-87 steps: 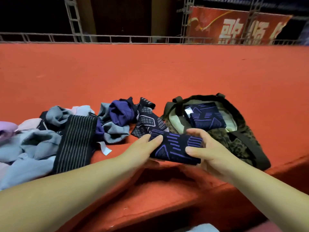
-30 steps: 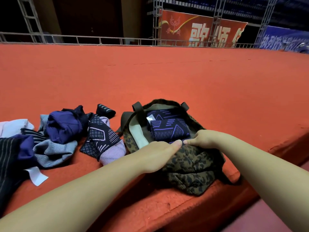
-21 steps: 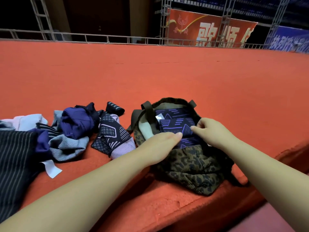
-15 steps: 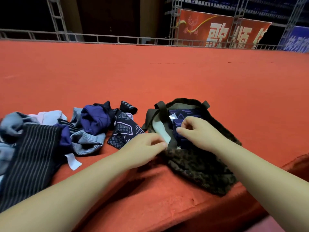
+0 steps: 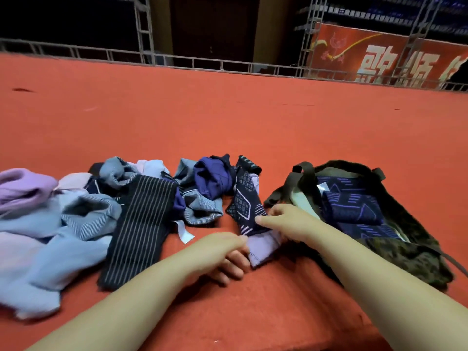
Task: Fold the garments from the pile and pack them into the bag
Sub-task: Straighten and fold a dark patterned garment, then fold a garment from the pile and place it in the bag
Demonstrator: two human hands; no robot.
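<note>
The pile (image 5: 106, 214) sprawls loose along the red carpet (image 5: 228, 117) at my left, and if I drag the patterned garment (image 5: 247, 211) out carelessly I judge its far end, tucked against the blue and striped pieces, may pull them along and tangle the heap. My left hand (image 5: 222, 252) has fingers curled at the garment's pale lilac edge, though I cannot tell if they grip it, while my right hand (image 5: 286, 224) pinches the dark patterned part. On the right the bag (image 5: 415, 257) lies open, folded dark garments (image 5: 354, 206) with purple lines stacked inside.
</note>
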